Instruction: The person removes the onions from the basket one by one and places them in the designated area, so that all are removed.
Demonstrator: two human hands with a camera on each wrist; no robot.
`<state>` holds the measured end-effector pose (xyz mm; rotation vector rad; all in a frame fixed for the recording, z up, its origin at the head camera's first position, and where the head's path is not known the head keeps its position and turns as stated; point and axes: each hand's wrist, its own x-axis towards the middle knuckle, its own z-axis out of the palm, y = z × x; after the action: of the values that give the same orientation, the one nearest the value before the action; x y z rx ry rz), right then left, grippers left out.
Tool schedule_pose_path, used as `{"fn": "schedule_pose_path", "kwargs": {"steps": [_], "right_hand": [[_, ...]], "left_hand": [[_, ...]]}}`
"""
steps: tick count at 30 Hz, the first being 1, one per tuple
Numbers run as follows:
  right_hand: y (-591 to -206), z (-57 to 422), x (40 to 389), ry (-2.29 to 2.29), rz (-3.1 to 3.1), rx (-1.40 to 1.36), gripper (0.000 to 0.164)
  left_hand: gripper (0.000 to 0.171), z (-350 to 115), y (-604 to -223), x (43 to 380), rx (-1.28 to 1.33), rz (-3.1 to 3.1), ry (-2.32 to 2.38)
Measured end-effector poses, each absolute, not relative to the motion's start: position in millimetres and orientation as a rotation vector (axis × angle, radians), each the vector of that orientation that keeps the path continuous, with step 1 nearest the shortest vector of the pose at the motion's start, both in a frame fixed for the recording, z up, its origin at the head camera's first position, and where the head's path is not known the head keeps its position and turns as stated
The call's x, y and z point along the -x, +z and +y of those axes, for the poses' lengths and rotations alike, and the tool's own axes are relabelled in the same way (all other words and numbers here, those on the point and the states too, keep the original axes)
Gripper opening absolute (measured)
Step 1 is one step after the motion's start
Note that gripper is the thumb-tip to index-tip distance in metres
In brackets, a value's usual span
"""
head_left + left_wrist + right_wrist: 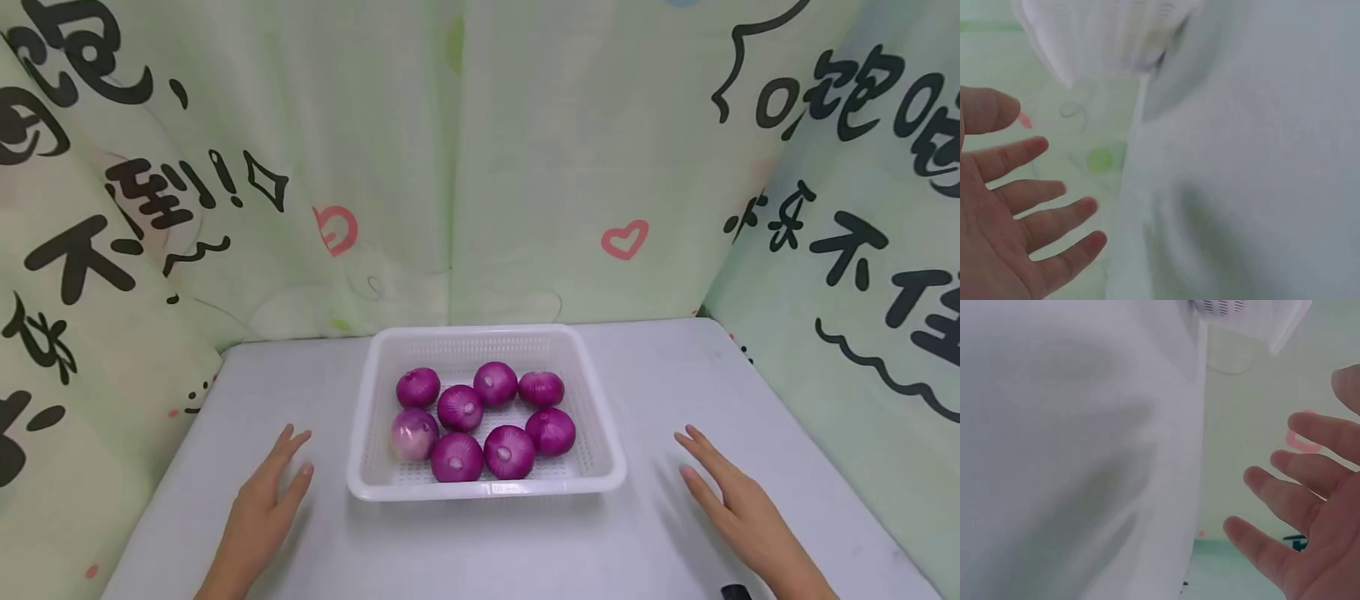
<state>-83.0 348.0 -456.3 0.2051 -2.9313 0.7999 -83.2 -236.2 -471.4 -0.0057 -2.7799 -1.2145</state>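
Purple onions, eight, inside white basket

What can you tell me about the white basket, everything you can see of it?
The basket is white, looks like plastic, and is a rounded rectangle with a smooth, slightly glossy rim, sloping walls and small perforations in its floor and walls. It sits upright and uncovered on the white table, toward the far side, its long sides running left to right. Eight purple onions lie inside, with bare floor showing around them. The left hand and right hand flank it, neither touching.
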Motion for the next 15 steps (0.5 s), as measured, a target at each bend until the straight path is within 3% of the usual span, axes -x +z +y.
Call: {"fn": "schedule_pose_path", "kwargs": {"steps": [7, 15], "right_hand": [[-451.4, 332.5, 84.5, 0.888, -2.755, -0.212, 0.046], [-448.2, 312.1, 89.8, 0.991, -2.634, -0.270, 0.045]], "left_hand": [[0.039, -219.6, -466.2, 85.7, -0.076, -2.627, -1.547], [0.048, -208.9, -455.6, 85.6, -0.133, -2.446, -2.133]]}}
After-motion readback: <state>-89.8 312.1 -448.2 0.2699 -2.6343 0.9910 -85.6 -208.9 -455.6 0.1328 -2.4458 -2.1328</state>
